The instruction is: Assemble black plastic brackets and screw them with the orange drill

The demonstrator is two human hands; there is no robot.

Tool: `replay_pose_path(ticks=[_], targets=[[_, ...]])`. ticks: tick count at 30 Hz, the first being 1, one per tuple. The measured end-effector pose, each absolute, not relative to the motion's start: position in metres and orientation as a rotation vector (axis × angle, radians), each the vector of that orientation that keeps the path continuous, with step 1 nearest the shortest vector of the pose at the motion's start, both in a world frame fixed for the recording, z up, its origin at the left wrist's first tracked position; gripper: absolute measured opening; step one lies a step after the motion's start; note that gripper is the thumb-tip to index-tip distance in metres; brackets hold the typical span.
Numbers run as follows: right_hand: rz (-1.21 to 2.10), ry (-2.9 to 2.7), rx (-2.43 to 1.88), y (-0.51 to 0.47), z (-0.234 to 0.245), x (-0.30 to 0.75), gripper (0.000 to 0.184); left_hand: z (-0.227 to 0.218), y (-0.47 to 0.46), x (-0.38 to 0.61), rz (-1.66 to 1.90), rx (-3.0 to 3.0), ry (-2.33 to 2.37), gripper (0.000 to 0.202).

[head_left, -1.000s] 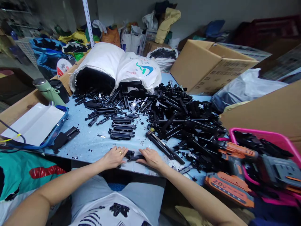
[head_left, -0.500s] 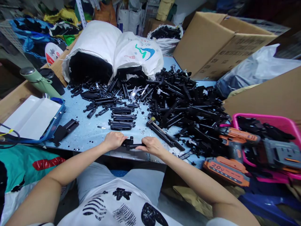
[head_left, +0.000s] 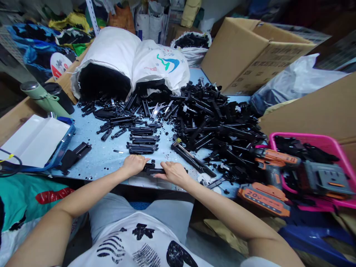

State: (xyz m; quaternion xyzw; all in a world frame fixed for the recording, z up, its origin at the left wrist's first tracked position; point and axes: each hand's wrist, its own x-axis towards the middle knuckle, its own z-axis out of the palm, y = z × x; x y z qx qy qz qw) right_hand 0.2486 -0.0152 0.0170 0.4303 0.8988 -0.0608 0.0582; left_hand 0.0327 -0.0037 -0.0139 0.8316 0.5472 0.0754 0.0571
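Now both hands' fingers (head_left: 139, 160) clasp the black bracket (head_left: 152, 170) between them.

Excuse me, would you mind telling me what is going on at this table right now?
A person seated at the blue table grips one black plastic part with both hands, left hand and right hand, at the near edge. Three similar parts lie stacked just beyond; a large heap and an orange drill sit to the right.

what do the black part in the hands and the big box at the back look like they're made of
The black part, held at its ends by the left hand and right hand, looks like matte moulded plastic, possibly with metal: dull, even black. The big box looks like plain brown corrugated cardboard, with folded flaps.
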Motion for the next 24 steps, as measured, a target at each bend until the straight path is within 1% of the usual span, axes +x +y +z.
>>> replay_pose_path(ticks=[3, 5, 7, 11, 14, 17, 19, 22, 24], targets=[[-0.029, 2.887, 1.239, -0.015, 0.02, 0.236, 0.058, -0.011, -0.008, 0.036, 0.202, 2.522, 1.708, 0.057], [0.024, 2.932, 1.146, -0.013, 0.024, 0.232, 0.052, -0.008, -0.012, 0.037, 0.199, 2.524, 1.721, 0.056], [0.023, 2.954, 1.032, -0.01, 0.027, 0.232, 0.048, -0.006, -0.015, 0.037, 0.193, 2.524, 1.714, 0.056], [0.013, 3.029, 0.788, -0.003, 0.027, 0.236, 0.046, -0.007, -0.02, 0.041, 0.209, 2.498, 1.68, 0.054], [0.018, 3.066, 0.744, 0.001, 0.023, 0.24, 0.043, -0.009, -0.02, 0.044, 0.222, 2.499, 1.68, 0.053], [-0.005, 3.099, 0.789, 0.002, 0.026, 0.247, 0.046, -0.007, -0.017, 0.041, 0.285, 2.527, 1.709, 0.053], [-0.026, 3.046, 0.947, -0.001, 0.031, 0.258, 0.052, -0.003, -0.014, 0.037, 0.375, 2.576, 1.687, 0.054], [-0.052, 2.878, 1.221, -0.003, 0.038, 0.279, 0.064, 0.005, -0.009, 0.032, 0.467, 2.708, 1.498, 0.058], [-0.058, 2.854, 1.259, -0.003, 0.038, 0.291, 0.07, 0.009, -0.006, 0.031, 0.455, 2.766, 1.376, 0.062]])
